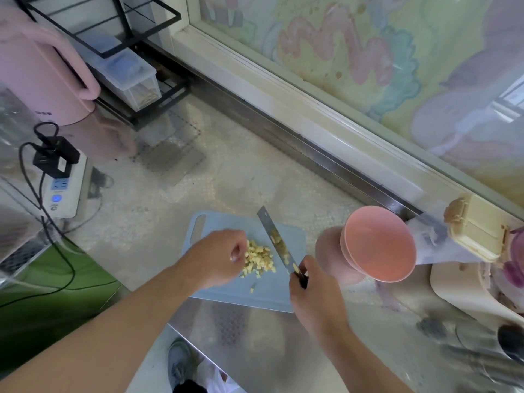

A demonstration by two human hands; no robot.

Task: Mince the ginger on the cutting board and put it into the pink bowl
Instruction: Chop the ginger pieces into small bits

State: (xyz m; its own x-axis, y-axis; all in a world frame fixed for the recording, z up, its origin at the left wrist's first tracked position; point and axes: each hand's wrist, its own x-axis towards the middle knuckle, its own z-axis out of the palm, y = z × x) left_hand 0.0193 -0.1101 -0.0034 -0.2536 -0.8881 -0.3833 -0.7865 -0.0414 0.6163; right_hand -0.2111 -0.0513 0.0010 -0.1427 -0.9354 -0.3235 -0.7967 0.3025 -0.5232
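The ginger (259, 259) lies in a diced heap mid-way across the cutting board (226, 290), between both hands. The left hand (219, 256), its grip loosely curled and holding nothing, touches the heap's left side. The right hand (310, 290) is clamped on the knife (276, 241), whose blade runs away from the person along the heap's right side. The pink bowl (380, 245) stands off the board's right edge, nearer the knife hand.

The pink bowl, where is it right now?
In the head view the pink bowl stands on the counter right of the blue cutting board, past the knife in the right hand, with a cream lidded box on its far side.
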